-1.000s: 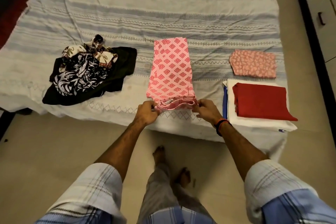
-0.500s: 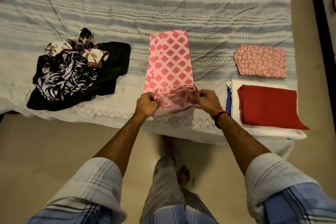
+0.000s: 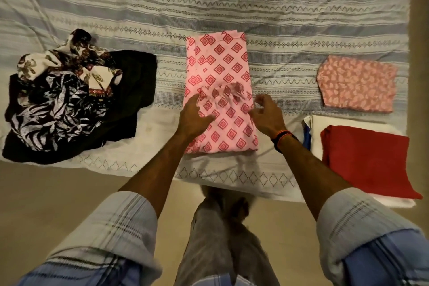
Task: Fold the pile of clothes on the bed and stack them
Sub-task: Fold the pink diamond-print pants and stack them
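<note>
My left hand (image 3: pixel 193 116) lies on the pink diamond-print garment (image 3: pixel 220 72), fingers spread fairly straight, pressing the near left part of the folded-over flap. My right hand (image 3: pixel 267 115) is at the garment's right edge, fingers loosely curled and blurred; it seems to hold nothing, and whether the fingertips touch the cloth I cannot tell. An orange and dark band (image 3: pixel 282 138) sits on that wrist. The garment lies mid-bed, a long strip with its near end folded back over itself, the flap's gathered edge about halfway up. Left of it, well apart, is the unfolded pile (image 3: pixel 69 100): black cloth under a black-and-white leaf print and a brown floral piece. On the right, a folded pink patterned piece (image 3: pixel 357 83) lies alone; nearer me, a folded red garment (image 3: pixel 364 158) sits on a white folded one (image 3: pixel 325 123), with a blue edge showing at the stack's left. All rest on the striped grey bedsheet (image 3: pixel 209 2)
</note>
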Demonstrator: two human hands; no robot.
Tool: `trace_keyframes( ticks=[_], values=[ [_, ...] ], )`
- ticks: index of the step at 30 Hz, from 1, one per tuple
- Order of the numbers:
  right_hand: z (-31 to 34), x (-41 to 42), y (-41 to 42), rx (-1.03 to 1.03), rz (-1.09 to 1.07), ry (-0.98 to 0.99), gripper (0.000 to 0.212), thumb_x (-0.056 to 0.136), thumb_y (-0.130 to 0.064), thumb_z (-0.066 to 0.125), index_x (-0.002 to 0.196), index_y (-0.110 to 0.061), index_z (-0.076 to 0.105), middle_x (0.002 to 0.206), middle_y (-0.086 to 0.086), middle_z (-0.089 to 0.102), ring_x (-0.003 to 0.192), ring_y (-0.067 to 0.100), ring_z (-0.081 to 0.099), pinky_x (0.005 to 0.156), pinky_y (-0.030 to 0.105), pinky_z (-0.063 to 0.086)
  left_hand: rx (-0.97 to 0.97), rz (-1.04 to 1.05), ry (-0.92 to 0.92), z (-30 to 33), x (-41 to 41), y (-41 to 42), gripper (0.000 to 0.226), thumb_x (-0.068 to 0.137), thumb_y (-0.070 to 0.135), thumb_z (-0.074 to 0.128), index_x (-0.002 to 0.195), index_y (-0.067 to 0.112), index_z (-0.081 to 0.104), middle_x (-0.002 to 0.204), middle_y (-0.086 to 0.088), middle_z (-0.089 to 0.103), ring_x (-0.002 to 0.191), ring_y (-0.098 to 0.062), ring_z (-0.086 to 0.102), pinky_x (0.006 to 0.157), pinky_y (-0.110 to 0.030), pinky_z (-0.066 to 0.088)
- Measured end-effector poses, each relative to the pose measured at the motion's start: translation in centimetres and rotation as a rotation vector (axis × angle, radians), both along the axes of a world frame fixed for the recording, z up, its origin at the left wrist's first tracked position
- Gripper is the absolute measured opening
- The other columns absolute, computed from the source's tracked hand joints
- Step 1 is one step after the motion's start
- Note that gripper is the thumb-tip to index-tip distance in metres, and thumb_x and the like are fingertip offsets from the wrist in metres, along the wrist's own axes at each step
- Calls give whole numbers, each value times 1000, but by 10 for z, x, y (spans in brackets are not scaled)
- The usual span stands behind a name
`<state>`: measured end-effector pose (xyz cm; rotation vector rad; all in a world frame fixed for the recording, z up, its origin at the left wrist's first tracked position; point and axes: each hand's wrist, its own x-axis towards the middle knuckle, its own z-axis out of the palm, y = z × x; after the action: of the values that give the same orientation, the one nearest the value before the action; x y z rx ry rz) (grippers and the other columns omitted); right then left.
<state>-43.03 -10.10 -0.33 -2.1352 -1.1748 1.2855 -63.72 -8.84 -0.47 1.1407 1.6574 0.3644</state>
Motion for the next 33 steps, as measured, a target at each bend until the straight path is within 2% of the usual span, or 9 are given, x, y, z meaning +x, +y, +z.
trace_keyframes(
  ticks=[2, 5, 9, 15, 19, 23, 27, 29, 33],
  values=[
    [-10, -2, -6, -44, 93, -16, 41, 93, -7, 62, 132, -7, 51, 127, 4, 58, 90, 16, 60, 68, 7, 46, -5, -81, 49, -11, 1, -6, 80, 81, 15, 80, 148, 10, 37, 148, -9, 46, 131, -27, 47, 107, -38, 43],
    [-29, -6, -20, -115, 269, -81, 40, 90, -11, 65, 130, -8, 56, 130, 9, 63, 104, 24, 64, 92, 29, 49, -56, -155, 110, -31, 2, -21, 78, 79, 14, 81, 146, 10, 41, 147, -12, 47, 132, -29, 47, 109, -42, 41],
    [-54, -12, -31, -213, 419, -127, 49, 88, -17, 67, 134, -10, 52, 131, 14, 60, 119, 30, 57, 103, 41, 46, -88, -165, 247, -64, 2, -38, 82, 74, 18, 83, 143, 5, 39, 141, -16, 48, 130, -33, 46, 109, -43, 39],
    [-90, -11, -47, -247, 199, -235, 66, 83, -17, 73, 137, 0, 38, 134, 22, 44, 122, 38, 47, 103, 46, 43, -240, -88, 300, -92, -15, -53, 59, 76, 23, 81, 124, 8, 50, 121, -10, 64, 109, -28, 60, 87, -34, 49],
    [-108, -3, -59, -286, 152, -283, 64, 81, -21, 77, 128, 3, 42, 131, 23, 43, 122, 40, 44, 101, 46, 40, -225, -99, 329, -101, -20, -58, 46, 86, 26, 74, 123, 5, 54, 122, -13, 65, 111, -29, 60, 92, -36, 49],
    [-113, 0, -58, -301, 53, -294, 64, 82, -26, 78, 127, 2, 42, 132, 22, 47, 122, 39, 46, 100, 43, 40, -250, -119, 293, -107, -27, -58, 57, 79, 35, 80, 122, 7, 55, 121, -11, 66, 109, -27, 62, 90, -34, 51],
    [-111, 4, -59, -357, -134, -112, 50, 88, -21, 73, 125, -2, 48, 123, 16, 62, 114, 31, 59, 89, 29, 44, -289, -176, 311, -105, -37, -57, 58, 76, 28, 83, 123, 8, 55, 121, -11, 65, 109, -26, 62, 87, -30, 50],
    [-110, 9, -61, -334, -179, -132, 42, 88, -21, 73, 121, -3, 55, 120, 16, 65, 111, 29, 61, 90, 30, 46, -301, -139, 365, -106, -46, -56, 47, 81, 19, 79, 121, 7, 57, 122, -12, 64, 111, -26, 60, 85, -27, 46],
    [-113, 14, -65, -349, -199, -168, 33, 85, -13, 74, 113, -4, 59, 115, 17, 66, 109, 30, 62, 88, 26, 44, -321, -92, 420, -107, -55, -58, 49, 79, 18, 81, 120, 5, 58, 120, -11, 66, 110, -27, 62, 82, -24, 44]
  ],
)
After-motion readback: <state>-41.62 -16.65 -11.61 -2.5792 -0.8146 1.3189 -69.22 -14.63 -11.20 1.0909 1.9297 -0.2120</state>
